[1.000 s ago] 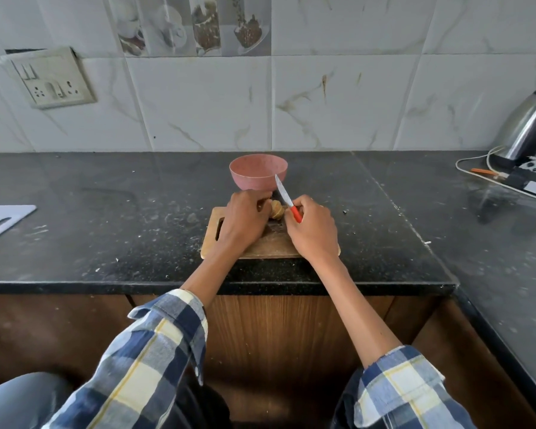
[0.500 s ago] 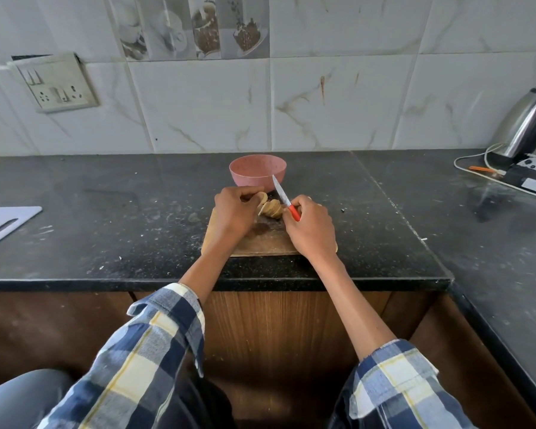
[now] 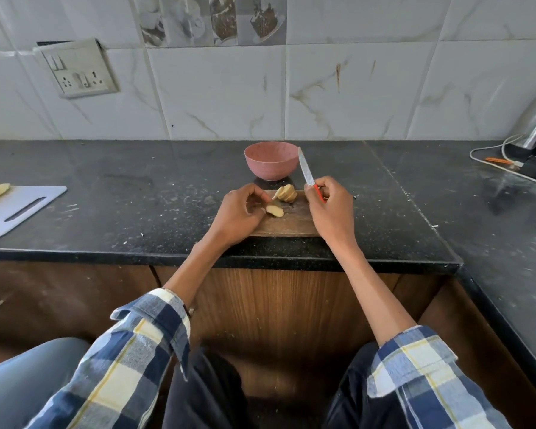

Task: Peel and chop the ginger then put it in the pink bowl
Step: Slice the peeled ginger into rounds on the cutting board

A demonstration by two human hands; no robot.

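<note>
Slicing hazard: your right hand (image 3: pixel 330 209) grips the knife (image 3: pixel 307 173) with its blade raised and tip toward the pink bowl (image 3: pixel 271 161) — bring it down carelessly and it meets your left fingers (image 3: pixel 256 198).
Ginger: the sliced ginger (image 3: pixel 287 193) lies on the board (image 3: pixel 291 224) between your hands; one slice (image 3: pixel 274 211) touches your left fingers, which curl loosely around it.
Spill: slices could slide onto the counter (image 3: pixel 136 209).

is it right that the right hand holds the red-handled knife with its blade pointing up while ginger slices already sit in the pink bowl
Not quite. In the head view the ginger slices lie on the wooden cutting board, not in the pink bowl, whose visible inside shows none. The rest holds: the right hand holds the red-handled knife with its blade pointing up.
</note>
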